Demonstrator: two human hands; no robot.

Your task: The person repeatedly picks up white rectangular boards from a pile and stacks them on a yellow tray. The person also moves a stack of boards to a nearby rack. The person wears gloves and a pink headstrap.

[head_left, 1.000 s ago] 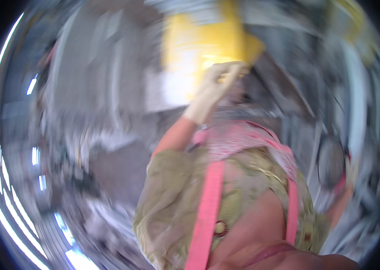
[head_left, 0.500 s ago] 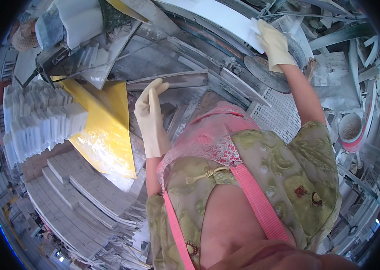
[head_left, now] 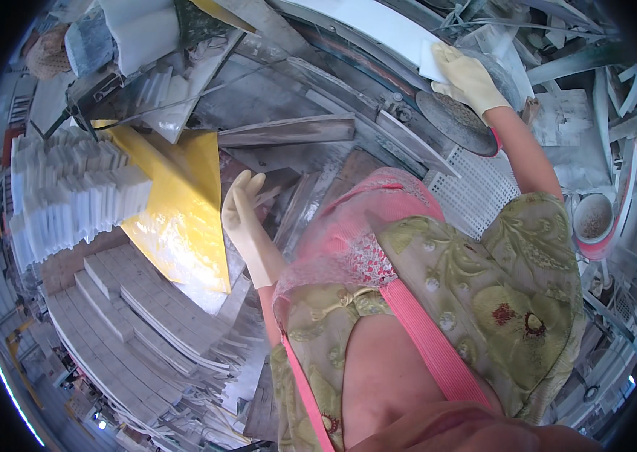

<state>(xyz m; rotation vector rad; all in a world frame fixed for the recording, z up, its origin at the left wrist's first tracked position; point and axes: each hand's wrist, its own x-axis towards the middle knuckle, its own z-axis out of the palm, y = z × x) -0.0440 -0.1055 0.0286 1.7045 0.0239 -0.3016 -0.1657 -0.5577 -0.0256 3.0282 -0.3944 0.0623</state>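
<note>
Both my hands wear cream rubber gloves. My right hand (head_left: 475, 81) reaches far forward on the right, its fingers closed on a small white tile (head_left: 430, 63) at the end of a long white strip (head_left: 378, 26). The fingers partly cover that tile. Just below this hand is a dark, round, pan-like disc (head_left: 454, 124). My left hand (head_left: 243, 215) is raised beside my apron (head_left: 363, 207), fingers stretched out, with nothing visible in it. It is nearest to a yellow sheet (head_left: 183, 218) and a dusty wooden board (head_left: 288, 132).
Stacked thin white tiles (head_left: 70, 200) stand at the left, above piled long grey slabs (head_left: 137, 316). A perforated white panel (head_left: 473, 188) lies below the disc. At the right are a bucket (head_left: 593, 217) and scattered offcuts (head_left: 559, 117). A metal rail (head_left: 333, 87) crosses ahead.
My right hand has shifted slightly down and to the right, and more of the dark disc shows. My left hand has lowered toward my body. The view has shifted slightly.
</note>
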